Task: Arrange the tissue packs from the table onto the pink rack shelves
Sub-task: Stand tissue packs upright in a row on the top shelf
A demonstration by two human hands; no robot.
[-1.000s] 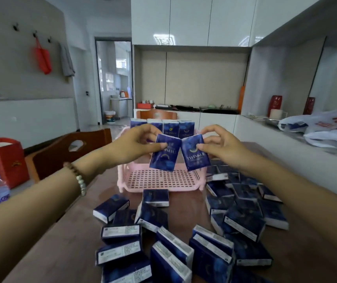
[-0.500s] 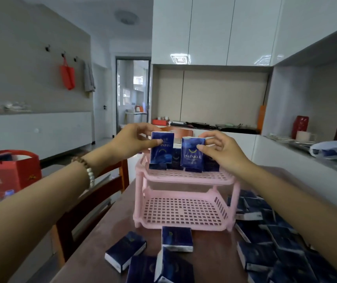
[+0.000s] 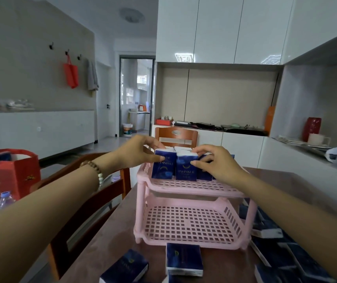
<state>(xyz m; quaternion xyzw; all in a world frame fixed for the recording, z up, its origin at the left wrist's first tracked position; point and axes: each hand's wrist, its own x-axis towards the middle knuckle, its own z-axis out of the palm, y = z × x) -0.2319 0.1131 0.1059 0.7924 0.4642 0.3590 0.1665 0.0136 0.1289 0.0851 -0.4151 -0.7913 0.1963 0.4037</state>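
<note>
Left hand: the left hand [image 3: 137,153] grips the left dark blue tissue pack [image 3: 162,169], its fingers [image 3: 155,142] curled over the white top edge and its thumb across the front face; a wooden bead bracelet [image 3: 96,173] sits on that wrist
Right hand: the right hand [image 3: 217,163] grips the right dark blue tissue pack printed TWINKLE [image 3: 185,170], its fingers [image 3: 201,150] curled over the top and its thumb pressed on the right front edge
Held packs: both stand upright on the top shelf [image 3: 186,185], side by side and touching, towards its left and near its front
Packs behind: more dark blue packs [image 3: 204,173] stand upright on the same shelf, behind and right of the held pair, partly hidden by the right hand
Rack: the pink plastic two-tier rack [image 3: 141,209] with gridded shelves stands on the brown desk [image 3: 110,242]; its lower shelf [image 3: 188,223] shows bare grid
Loose packs: one flat pack [image 3: 184,260] lies just near of the rack, another [image 3: 125,268] to its left, and a heap of packs [image 3: 275,248] lies on the desk at the right of the rack
Left of the desk: a brown wooden chair [image 3: 78,203], a red paper gift bag [image 3: 12,172] and a clear water bottle with a blue cap [image 3: 5,200]
Far side: a second wooden chair back [image 3: 175,136] stands beyond the rack
</note>
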